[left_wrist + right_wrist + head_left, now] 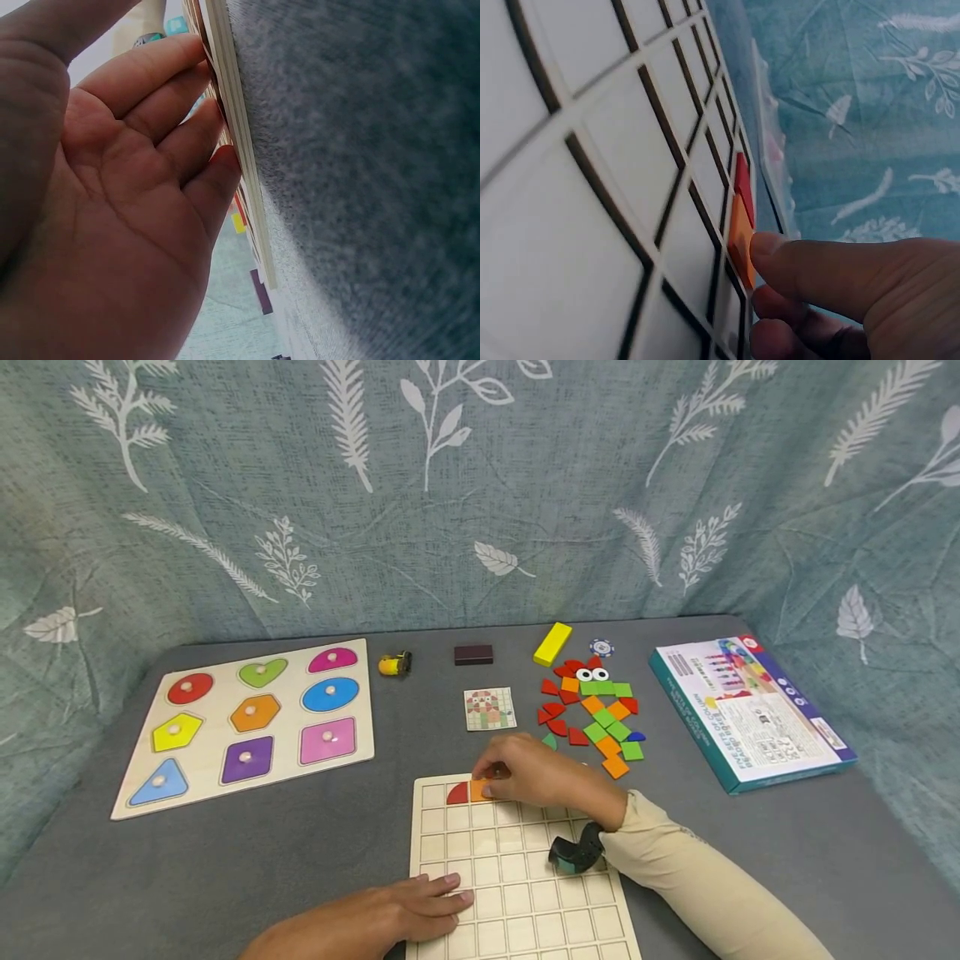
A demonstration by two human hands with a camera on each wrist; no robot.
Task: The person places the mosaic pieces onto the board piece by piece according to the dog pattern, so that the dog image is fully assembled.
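Note:
A wooden grid board (501, 841) lies at the front of the table. In its top row sits a red quarter-circle tile (458, 793), with an orange square tile (477, 790) beside it. My right hand (536, 772) reaches over the board's far edge and holds the orange tile with thumb and index finger; the right wrist view has the thumb (769, 246) right at the tile's edge. My left hand (405, 906) rests its extended fingers on the board's left side. In the left wrist view, these fingertips (225, 161) meet the board's edge.
Beyond the board lie a small pattern card (489, 708), a dark block (473, 655) and a yellow block (552, 644). Loose coloured tiles (603, 718) spread right of the card. A knobbed shape puzzle (217, 714) lies left, a boxed set (750, 710) right, a small toy figure (394, 663) between.

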